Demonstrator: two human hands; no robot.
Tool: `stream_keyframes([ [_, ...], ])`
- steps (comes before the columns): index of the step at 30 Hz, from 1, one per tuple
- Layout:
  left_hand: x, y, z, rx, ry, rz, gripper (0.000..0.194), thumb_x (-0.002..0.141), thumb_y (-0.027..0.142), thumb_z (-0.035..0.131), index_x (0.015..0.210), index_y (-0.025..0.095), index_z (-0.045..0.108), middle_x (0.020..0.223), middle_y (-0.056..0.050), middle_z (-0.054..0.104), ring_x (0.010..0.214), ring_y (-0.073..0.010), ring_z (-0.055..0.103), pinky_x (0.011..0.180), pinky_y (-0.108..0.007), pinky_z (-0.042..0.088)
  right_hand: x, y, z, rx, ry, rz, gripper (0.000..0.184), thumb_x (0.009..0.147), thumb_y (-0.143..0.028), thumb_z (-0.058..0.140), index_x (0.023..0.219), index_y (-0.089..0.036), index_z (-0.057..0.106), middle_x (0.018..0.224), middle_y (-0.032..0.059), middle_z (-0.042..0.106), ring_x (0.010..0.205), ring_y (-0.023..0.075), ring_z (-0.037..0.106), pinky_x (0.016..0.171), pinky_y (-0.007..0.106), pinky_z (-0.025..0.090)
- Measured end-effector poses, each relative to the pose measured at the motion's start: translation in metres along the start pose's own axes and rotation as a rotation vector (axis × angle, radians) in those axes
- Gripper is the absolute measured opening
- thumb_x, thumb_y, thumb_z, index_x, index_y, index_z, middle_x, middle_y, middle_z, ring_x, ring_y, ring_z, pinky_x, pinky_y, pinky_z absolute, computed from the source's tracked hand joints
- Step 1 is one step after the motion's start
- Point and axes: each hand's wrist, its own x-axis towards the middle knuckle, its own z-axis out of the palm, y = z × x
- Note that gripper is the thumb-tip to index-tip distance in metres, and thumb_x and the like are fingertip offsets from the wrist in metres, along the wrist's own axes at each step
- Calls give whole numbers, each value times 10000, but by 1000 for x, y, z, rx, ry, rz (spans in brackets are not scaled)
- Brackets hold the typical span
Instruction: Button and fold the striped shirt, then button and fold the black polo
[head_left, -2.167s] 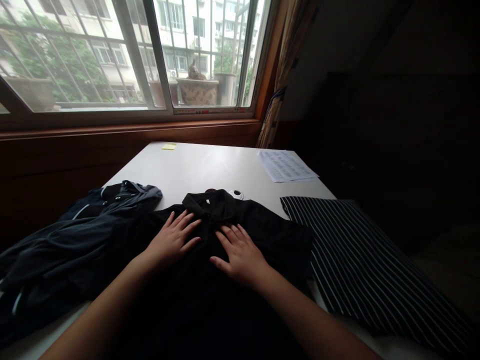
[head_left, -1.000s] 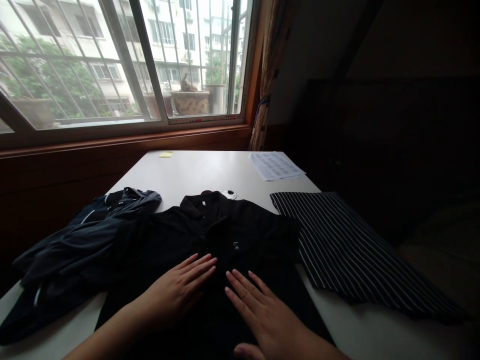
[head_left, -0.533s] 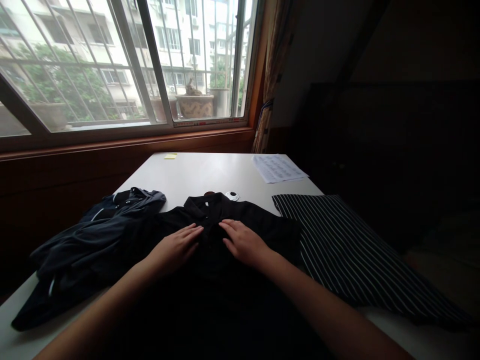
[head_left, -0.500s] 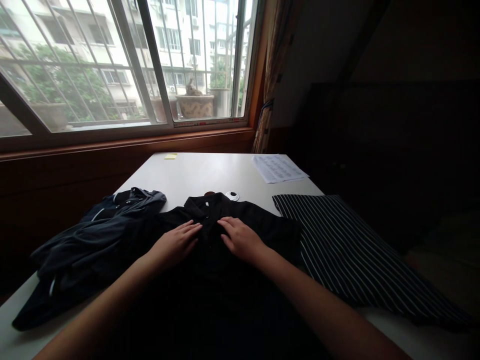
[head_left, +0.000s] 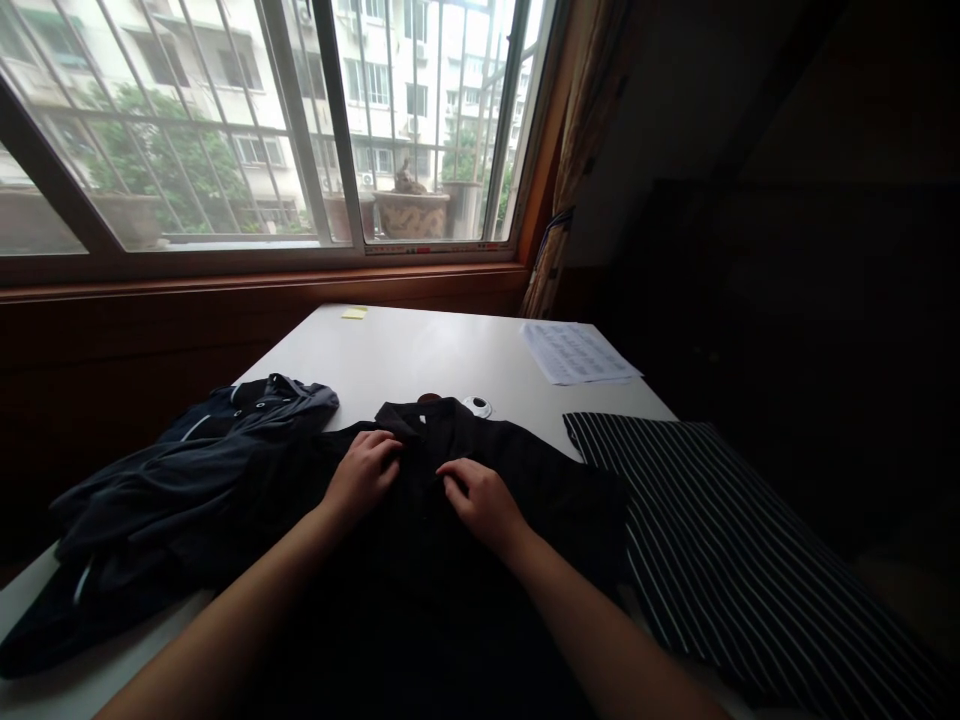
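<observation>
A black collared shirt [head_left: 525, 480] lies spread face up in front of me, its collar at the far end and its front placket between my hands. My left hand [head_left: 365, 470] has its fingers curled on the cloth just below the left collar point, thumb and fingers closed together. On the other side of the placket, my right hand [head_left: 480, 502] pinches the edge of the front opening between thumb and forefinger. The lower part of the shirt fades into darkness between my forearms.
A heap of dark clothing [head_left: 217, 470] lies to the left, a black-and-white striped cloth [head_left: 720, 520] to the right. Beyond the collar are a small white-and-black round item [head_left: 478, 406] and a brown round one [head_left: 429, 398]. Papers [head_left: 577, 352] and a yellow note [head_left: 355, 313] rest on the white table [head_left: 427, 345].
My fingers went from lying fairly flat on the shirt front to curled and closed on its cloth. The left hand moved up slightly toward the collar. The view shifted a little.
</observation>
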Motion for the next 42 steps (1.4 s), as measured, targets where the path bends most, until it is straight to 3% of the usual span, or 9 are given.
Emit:
stream_keyframes([
  [5, -3, 17, -9, -211, -90, 117, 161, 908, 182, 600, 998, 234, 723, 964, -52, 661, 918, -206, 590, 826, -328, 500, 3, -2, -3, 78, 26, 50, 201, 968, -205, 509, 951, -214, 709, 946, 42, 728, 911, 197, 678, 852, 312, 494],
  [10, -4, 23, -4, -237, -168, 139, 169, 897, 194, 642, 1031, 242, 733, 959, -57, 649, 921, -214, 562, 823, -336, 475, 5, -1, -2, 151, 16, 130, 66, 880, -253, 671, 915, -220, 716, 902, 19, 726, 845, 193, 673, 789, 299, 493],
  [13, -5, 24, -1, -276, -180, 115, 173, 899, 166, 629, 1014, 242, 734, 975, -58, 640, 927, -212, 561, 829, -337, 470, 5, -2, 0, 215, 13, 191, 103, 830, -197, 693, 924, -230, 721, 900, 1, 730, 818, 180, 674, 763, 286, 496],
  [21, -8, 38, 2, -485, -166, -80, 158, 893, 114, 559, 869, 188, 696, 927, -50, 610, 816, -164, 608, 722, -269, 478, 5, -6, 2, 326, 30, 318, 203, 797, -183, 677, 994, -231, 673, 873, -11, 715, 793, 176, 675, 730, 282, 507],
  [30, -5, 36, -1, -521, -172, -101, 144, 875, 151, 556, 871, 194, 693, 894, -52, 675, 834, -188, 638, 750, -290, 488, 3, -7, 6, 253, 56, 279, 269, 789, -175, 662, 1049, -246, 657, 873, -6, 700, 808, 187, 672, 756, 303, 516],
  [34, -4, 40, -3, -547, -186, -214, 35, 847, 213, 618, 852, 200, 650, 831, -26, 686, 782, -189, 640, 695, -280, 476, 3, -10, 10, 266, 88, 263, 271, 796, -168, 649, 1054, -249, 663, 885, -3, 704, 828, 191, 673, 773, 306, 519],
  [42, -1, 42, -8, -656, -158, -358, 142, 807, 323, 683, 814, 199, 614, 827, -15, 701, 769, -193, 648, 669, -271, 473, 3, -11, 13, 242, 95, 242, 296, 789, -143, 645, 1062, -255, 678, 913, -3, 710, 846, 191, 671, 788, 315, 514],
])
